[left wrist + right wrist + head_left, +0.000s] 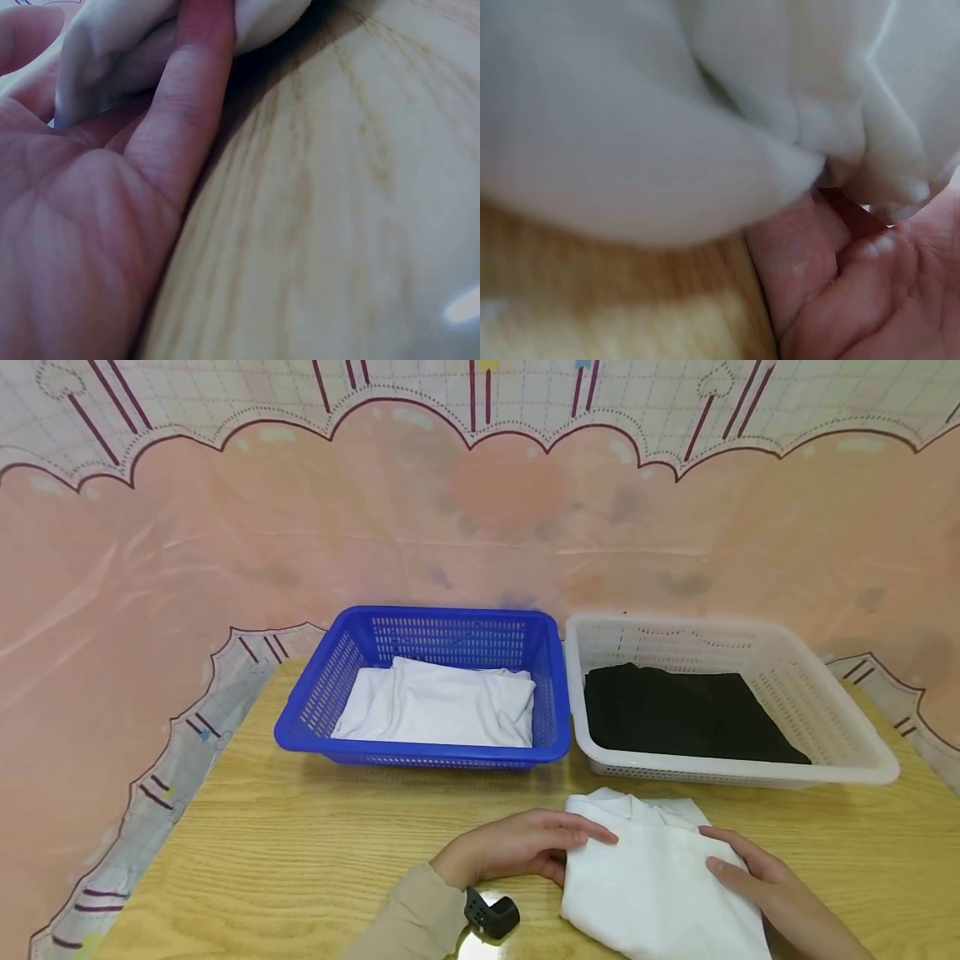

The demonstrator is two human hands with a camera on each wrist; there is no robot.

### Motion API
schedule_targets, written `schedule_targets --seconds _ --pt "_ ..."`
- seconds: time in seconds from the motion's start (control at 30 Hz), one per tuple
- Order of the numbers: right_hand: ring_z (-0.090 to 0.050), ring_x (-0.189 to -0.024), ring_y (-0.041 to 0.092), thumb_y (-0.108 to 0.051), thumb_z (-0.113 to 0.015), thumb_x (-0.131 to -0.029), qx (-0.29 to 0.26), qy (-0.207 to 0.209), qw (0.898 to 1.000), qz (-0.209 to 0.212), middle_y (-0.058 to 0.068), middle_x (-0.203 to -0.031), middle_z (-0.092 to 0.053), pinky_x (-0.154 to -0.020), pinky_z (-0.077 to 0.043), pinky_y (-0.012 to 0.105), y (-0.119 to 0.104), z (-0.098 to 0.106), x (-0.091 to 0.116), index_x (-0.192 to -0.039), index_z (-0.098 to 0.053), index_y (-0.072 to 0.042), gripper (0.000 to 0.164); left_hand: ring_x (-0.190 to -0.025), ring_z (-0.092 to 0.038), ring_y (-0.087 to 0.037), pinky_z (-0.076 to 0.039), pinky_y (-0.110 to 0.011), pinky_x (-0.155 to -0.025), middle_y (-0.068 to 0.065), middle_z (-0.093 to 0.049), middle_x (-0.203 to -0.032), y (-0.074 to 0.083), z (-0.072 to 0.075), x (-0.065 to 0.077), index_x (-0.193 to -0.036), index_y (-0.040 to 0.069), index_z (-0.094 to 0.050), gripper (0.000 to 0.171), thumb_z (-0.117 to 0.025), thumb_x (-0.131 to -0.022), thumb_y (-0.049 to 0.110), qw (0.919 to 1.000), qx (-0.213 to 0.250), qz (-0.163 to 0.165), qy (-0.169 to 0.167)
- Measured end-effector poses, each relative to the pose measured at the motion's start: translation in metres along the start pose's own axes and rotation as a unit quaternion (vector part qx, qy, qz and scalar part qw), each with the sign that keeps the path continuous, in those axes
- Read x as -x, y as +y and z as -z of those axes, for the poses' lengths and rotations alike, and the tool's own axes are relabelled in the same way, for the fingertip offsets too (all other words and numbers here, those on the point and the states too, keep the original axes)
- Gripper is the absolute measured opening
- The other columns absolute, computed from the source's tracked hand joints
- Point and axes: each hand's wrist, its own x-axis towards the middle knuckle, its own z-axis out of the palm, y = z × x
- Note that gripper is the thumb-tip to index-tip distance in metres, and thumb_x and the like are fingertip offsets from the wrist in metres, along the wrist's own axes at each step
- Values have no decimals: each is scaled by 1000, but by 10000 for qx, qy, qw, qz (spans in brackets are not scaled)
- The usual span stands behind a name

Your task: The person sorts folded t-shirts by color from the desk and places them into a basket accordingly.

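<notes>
"Head view: where is the folded white garment [660, 877]?"

"Over the wood-grain table [300, 835], in front of the white plastic basket [720, 768], with a hand at either side of it."

"How does the left hand [517, 847] stand?"

"Partly closed. It holds the garment's left edge, one finger stretched across the top of the cloth and the thumb low at the side. The left wrist view shows cloth caught between the digits, one of them close to the tabletop."

"And the right hand [772, 885]?"

"Partly closed too, gripping the right edge. Its thumb lies on top and a finger reaches along the far side; the other fingers are hidden in the head view. The right wrist view is blurred, but cloth bulges over the hand there."

"What stands behind?"

"The blue plastic basket [420, 748], just left of the white one, with white cloth [450, 702] inside. The white basket contains folded black fabric [675, 714]."

"Anything by the left wrist?"

"A small black device [491, 914], beside the beige sleeve [420, 910]."
</notes>
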Motion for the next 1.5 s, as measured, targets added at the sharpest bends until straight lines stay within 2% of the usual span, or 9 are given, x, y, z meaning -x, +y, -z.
schedule_targets --seconds 0.17,0.63,1.0,1.27,1.5 --pt "-45 -111 25 -40 -49 -90 -69 -55 10000 -25 22 -142 -21 -81 -46 41 1 0 0 -140 -21 -8 66 -97 -55 -14 -49 -35 -77 2 -48 -125 -1 0 0 -128 4 -47 35 -37 -96 16 10000 -20 -33 -26" --pt "-48 -106 24 -42 -50 -88 -34 131 9998 -162 22 -141 -21 -80 -47 42 1 -4 0 -140 -23 -9 67 -97 -55 -14 -49 -35 -77 2 -48 -125 -1 -1 2 -128 4 -47 35 -37 -96 16 10000 -40 -43 -22" --pt "-49 -106 22 -34 -47 -92 -98 -179 9995 238 22 -140 -23 -80 -47 39 4 -1 0 -140 -22 -6 61 -98 -55 -14 -49 -35 -78 5 -48 -124 0 -1 2 -128 7 -48 35 -38 -97 18 9998 -164 -72 -35" --pt "-48 -108 22 -35 -46 -92 -59 -167 9995 247 22 -141 -21 -80 -47 39 5 -1 0 -140 -20 -5 62 -99 -55 -13 -48 -35 -79 6 -48 -125 -1 0 2 -127 9 -49 34 -37 -97 19 9997 -234 -80 -58" --pt "-50 -103 23 -40 -49 -89 -104 60 9999 -52 22 -141 -20 -80 -47 41 5 -3 -1 -141 -21 -10 66 -100 -55 -14 -48 -36 -79 7 -48 -124 -3 0 0 -127 9 -49 34 -37 -97 18 9996 -272 -96 -39"
